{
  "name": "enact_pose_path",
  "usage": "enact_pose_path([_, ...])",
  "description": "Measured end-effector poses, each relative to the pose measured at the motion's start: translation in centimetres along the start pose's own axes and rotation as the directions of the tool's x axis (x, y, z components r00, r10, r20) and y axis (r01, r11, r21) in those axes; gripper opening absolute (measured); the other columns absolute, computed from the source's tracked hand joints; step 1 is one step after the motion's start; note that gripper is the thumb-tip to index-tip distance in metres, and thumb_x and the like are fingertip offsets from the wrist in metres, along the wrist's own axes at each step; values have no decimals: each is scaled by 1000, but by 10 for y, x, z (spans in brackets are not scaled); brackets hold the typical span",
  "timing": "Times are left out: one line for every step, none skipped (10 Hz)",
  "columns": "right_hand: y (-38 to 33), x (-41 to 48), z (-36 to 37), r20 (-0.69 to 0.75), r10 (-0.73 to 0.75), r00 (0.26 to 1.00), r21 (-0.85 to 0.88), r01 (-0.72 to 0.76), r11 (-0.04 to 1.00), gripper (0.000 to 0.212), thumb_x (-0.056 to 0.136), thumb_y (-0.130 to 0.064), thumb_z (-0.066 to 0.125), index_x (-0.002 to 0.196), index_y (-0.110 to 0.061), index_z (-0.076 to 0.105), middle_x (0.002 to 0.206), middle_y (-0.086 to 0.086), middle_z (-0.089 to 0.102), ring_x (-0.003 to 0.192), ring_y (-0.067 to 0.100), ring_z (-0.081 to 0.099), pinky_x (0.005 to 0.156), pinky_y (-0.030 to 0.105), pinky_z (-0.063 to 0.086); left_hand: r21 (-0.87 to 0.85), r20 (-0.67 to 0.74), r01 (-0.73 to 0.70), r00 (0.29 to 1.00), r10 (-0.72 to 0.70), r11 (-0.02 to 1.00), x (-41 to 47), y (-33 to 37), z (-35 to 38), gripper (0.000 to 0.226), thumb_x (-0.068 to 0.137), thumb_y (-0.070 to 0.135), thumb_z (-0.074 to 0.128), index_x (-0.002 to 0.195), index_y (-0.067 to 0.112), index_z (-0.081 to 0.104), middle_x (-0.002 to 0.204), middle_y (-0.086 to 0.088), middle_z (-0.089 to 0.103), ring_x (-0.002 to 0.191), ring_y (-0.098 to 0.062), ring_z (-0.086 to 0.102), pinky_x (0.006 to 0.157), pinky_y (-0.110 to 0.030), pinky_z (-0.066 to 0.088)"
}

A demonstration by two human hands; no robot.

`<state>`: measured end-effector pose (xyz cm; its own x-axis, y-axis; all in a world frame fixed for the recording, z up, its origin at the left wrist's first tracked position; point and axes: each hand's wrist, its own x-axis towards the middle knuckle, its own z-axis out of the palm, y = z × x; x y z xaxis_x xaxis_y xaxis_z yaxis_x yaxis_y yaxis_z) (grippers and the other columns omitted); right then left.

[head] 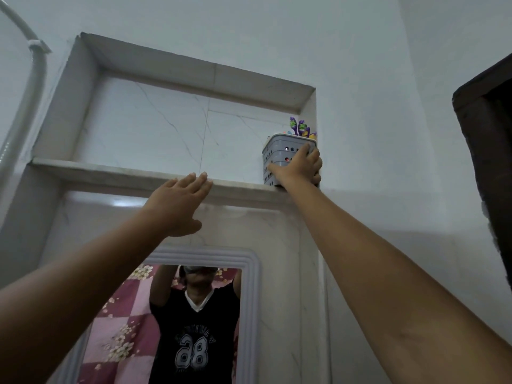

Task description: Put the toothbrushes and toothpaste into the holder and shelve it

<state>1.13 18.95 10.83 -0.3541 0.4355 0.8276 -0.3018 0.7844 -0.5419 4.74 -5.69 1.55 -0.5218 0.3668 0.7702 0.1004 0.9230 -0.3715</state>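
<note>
A grey perforated holder (279, 153) stands on the marble shelf (116, 176) of a wall niche, at its far right end against the side wall. Purple and green toothbrush heads (299, 127) stick up out of the holder; the toothpaste is not clearly visible. My right hand (300, 169) is raised and wrapped around the holder's front and right side. My left hand (180, 203) is lifted with fingers spread, its fingertips at the shelf's front edge, holding nothing.
The niche (171, 120) is recessed in a white wall, above head height. Below it hangs a white-framed mirror (249, 273) that reflects a person in a dark shirt. A white pipe (33, 87) runs down the left. A dark door frame (487, 151) stands at the right.
</note>
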Motion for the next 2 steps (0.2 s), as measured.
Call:
enact_pose_path([1, -18, -11, 27, 0, 1000, -4, 1, 1000, 105, 90, -57, 73, 168, -14, 18, 171, 12, 16, 158, 33, 19, 125, 55, 29, -11, 6, 3, 1000, -3, 1000, -19, 2, -10, 92, 89, 45, 54, 155, 18, -3, 165, -4, -1, 153, -20, 6, 124, -37, 10])
enact_pose_path([-3, -39, -32, 43, -55, 998, 55, 52, 997, 78, 96, -52, 67, 156, -11, 40, 163, 13, 34, 150, 34, 34, 119, 51, 35, -45, -21, -7, 1000, 7, 999, -36, 6, -28, 87, 89, 43, 54, 155, 18, 5, 165, -3, 9, 152, -21, 13, 123, -37, 13])
